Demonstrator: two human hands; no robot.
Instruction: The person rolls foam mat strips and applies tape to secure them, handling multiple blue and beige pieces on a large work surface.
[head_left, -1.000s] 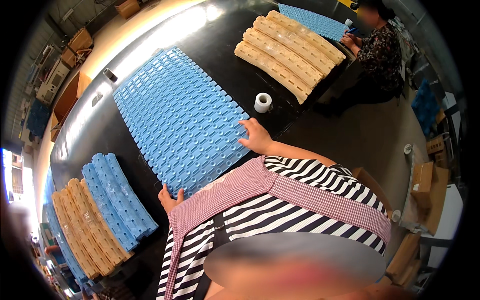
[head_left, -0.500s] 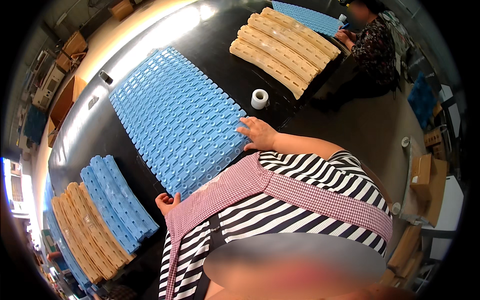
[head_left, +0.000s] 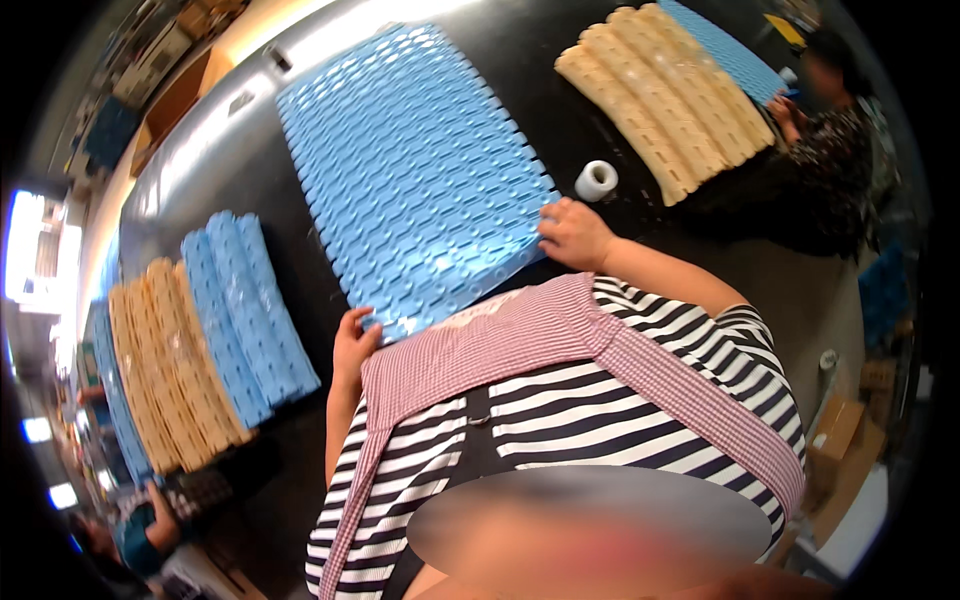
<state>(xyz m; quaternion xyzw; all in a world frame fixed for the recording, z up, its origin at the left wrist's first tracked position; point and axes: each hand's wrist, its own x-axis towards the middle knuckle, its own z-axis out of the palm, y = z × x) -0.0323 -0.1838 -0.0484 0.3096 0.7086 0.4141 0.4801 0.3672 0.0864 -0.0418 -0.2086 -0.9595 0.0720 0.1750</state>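
Note:
A large blue textured sheet [head_left: 420, 170], with rows of raised bumps and scalloped side edges, lies on the black table in front of me. Its near edge seems lifted and slightly bent, with glare along it. My left hand [head_left: 354, 342] grips the near left corner, its fingertips over the sheet. At the near right corner my right hand [head_left: 577, 234] has its fingers curled over the edge; the thumb is hidden. My apron hides part of the near edge.
A white roll [head_left: 597, 181] stands right of the sheet. Beige wrapped bundles [head_left: 665, 95] lie far right, where a person [head_left: 825, 150] works at another blue sheet [head_left: 728, 50]. Blue bundles [head_left: 248, 310] and beige bundles [head_left: 170, 360] lie left. Another person [head_left: 140, 530] is at lower left.
My view has shifted. The sheet's near edge, flat before, now looks raised and bent. My left hand shows more fully at its corner, and my right hand's fingers have curled in.

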